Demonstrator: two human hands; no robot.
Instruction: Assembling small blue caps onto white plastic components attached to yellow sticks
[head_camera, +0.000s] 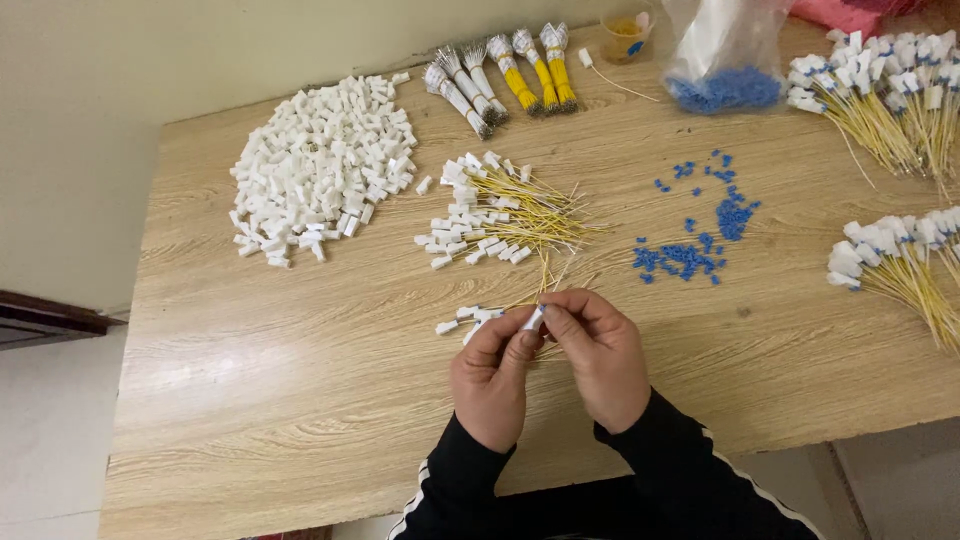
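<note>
My left hand (490, 375) and my right hand (602, 355) meet over the front middle of the wooden table (300, 400), fingertips pinched together on one small white plastic connector (534, 318) with thin yellow wires running from it. A few more wired white connectors (462, 320) lie just left of my fingers. Beyond them sits a loose pile of yellow-wired connectors (500, 215). Scattered small blue pieces (690, 255) lie to the right of that pile. Both sleeves are black with white stripes.
A big heap of bare white connectors (320, 165) lies at the back left. Bundled yellow and white wires (505, 75), a small cup (627, 35) and a clear bag of blue pieces (725, 60) sit at the back. Finished wired bunches (890, 95) fill the right side.
</note>
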